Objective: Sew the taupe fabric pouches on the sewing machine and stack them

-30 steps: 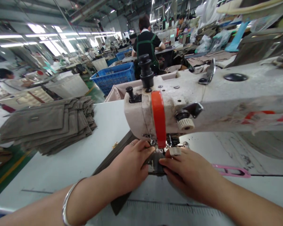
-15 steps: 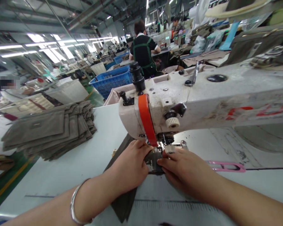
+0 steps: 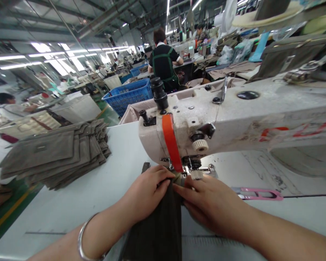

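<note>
A white sewing machine (image 3: pixel 233 112) with an orange strip on its head reaches in from the right. Under its needle area lies a dark grey-brown fabric piece (image 3: pixel 157 232), which runs down toward the lower edge of the view. My left hand (image 3: pixel 149 192), a silver bangle on its wrist, pinches the fabric just left of the presser foot. My right hand (image 3: pixel 206 199) is closed at the fabric's right edge, its fingertips close to the foot and partly hidden by a white knob. The two hands are only a small gap apart.
A stack of grey-brown fabric pieces (image 3: pixel 57 152) sits on the left of the white table (image 3: pixel 78 203). Pink thread snips (image 3: pixel 260 194) lie right of my right hand. Beyond the machine are a blue basket (image 3: pixel 130 95) and a person in a black shirt (image 3: pixel 163 63).
The fabric has turned and swung right, now pointing nearly straight down between my hands. My left hand has shifted slightly left, and my right fingertips have moved a little left.
</note>
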Tool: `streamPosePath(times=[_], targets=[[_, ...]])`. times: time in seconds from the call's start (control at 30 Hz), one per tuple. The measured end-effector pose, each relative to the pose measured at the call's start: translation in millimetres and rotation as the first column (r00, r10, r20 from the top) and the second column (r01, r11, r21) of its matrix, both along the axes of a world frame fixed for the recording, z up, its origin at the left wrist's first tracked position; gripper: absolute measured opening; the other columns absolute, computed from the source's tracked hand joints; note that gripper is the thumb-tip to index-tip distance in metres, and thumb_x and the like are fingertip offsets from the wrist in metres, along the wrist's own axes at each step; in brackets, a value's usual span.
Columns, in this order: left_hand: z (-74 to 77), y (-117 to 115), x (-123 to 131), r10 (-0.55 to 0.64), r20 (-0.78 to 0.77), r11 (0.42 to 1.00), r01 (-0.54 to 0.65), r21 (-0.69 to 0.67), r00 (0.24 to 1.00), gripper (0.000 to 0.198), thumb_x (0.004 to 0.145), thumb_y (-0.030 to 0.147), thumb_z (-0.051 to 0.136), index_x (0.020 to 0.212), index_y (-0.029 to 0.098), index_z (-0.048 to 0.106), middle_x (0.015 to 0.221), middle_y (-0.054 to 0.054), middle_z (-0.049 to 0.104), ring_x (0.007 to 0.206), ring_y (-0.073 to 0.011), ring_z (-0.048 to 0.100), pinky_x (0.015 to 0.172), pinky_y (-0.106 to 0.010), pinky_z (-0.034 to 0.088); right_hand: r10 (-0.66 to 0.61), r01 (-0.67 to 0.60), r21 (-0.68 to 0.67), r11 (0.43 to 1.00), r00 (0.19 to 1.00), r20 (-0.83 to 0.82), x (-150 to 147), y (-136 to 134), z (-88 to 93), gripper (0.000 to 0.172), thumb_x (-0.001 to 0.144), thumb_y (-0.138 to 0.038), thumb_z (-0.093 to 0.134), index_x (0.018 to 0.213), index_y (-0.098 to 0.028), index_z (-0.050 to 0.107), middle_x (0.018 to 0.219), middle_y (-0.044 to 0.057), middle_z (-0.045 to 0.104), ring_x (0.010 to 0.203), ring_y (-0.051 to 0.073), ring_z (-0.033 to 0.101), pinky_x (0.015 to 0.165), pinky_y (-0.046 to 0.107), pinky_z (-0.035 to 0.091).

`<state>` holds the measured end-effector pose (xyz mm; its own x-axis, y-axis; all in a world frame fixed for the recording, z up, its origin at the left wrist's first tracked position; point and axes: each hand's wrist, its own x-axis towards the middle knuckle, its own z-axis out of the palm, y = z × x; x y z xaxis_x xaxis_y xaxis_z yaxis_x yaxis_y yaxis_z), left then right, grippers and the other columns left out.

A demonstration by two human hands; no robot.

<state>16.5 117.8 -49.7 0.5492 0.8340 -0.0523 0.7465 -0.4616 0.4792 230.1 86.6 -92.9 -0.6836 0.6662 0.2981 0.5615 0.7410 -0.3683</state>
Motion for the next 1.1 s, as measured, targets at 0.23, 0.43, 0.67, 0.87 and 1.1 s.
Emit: streamPosePath(times=[0.23, 0.43, 0.67, 0.87, 1.1], targets=[[-7.7, -9.5, 3.4, -0.125, -0.100, 0.978, 0.140, 0.153, 0.987, 0.042, 0.089, 0.009, 0.046, 0.128, 0.024, 0.054, 0.119, -0.008, 0.056, 0.110, -0.0232, 0.053, 0.098, -0.041, 0.045, -0.058, 0.068, -0.084, 0.994, 0.992, 0.115, -4.0, -4.1, 2.8, 0.022, 0.088, -0.015, 0.047, 0.100, -0.018, 0.065, 0.101, 0.008, 0.063, 0.093, 0.025, 0.057, 0.081, 0.044, 0.047], [-10.2, -8.7, 6.9, -0.288, -0.281, 0.920, 0.346, 0.186, 0.916, 0.040, 0.087, 0.007, 0.049, 0.122, 0.026, 0.055, 0.124, -0.009, 0.051, 0.114, -0.0273, 0.050, 0.097, -0.046, 0.045, -0.061, 0.068, -0.046, 0.997, 0.988, 0.141, -2.0, -5.7, 0.2, 0.019, 0.087, -0.016, 0.050, 0.100, -0.019, 0.064, 0.093, 0.005, 0.064, 0.081, 0.024, 0.058, 0.071, 0.042, 0.047], [-2.4, 9.4, -4.5, -0.421, -0.275, 0.859, 0.477, 0.186, 0.864, 0.023, 0.095, 0.013, 0.046, 0.115, 0.018, 0.055, 0.129, -0.007, 0.056, 0.123, -0.0217, 0.049, 0.104, -0.033, 0.043, -0.082, 0.082, 0.000, 0.997, 0.993, 0.089, 0.0, -5.9, -3.4, 0.026, 0.087, -0.014, 0.048, 0.107, -0.018, 0.062, 0.103, 0.010, 0.063, 0.095, 0.027, 0.058, 0.077, 0.043, 0.049], [14.6, 9.3, 10.7, -0.555, -0.398, 0.763, 0.638, 0.107, 0.730, 0.012, 0.093, 0.012, 0.048, 0.100, 0.014, 0.058, 0.111, -0.012, 0.064, 0.108, -0.0233, 0.060, 0.097, -0.035, 0.048, -0.038, 0.037, 0.017, 0.999, 0.996, 0.083, 0.3, -5.1, -4.1, 0.034, 0.083, -0.008, 0.047, 0.113, -0.016, 0.060, 0.113, 0.009, 0.063, 0.097, 0.025, 0.059, 0.083, 0.044, 0.050], [13.0, 5.0, 14.9, -0.493, -0.343, 0.804, 0.569, 0.171, 0.800, 0.028, 0.093, 0.011, 0.045, 0.120, 0.008, 0.051, 0.115, -0.014, 0.064, 0.109, -0.0244, 0.060, 0.099, -0.037, 0.046, -0.031, 0.034, -0.037, 0.999, 0.996, 0.082, 2.1, -4.5, -6.3, 0.025, 0.083, -0.011, 0.050, 0.102, -0.019, 0.064, 0.104, 0.006, 0.065, 0.092, 0.024, 0.059, 0.081, 0.044, 0.049]])
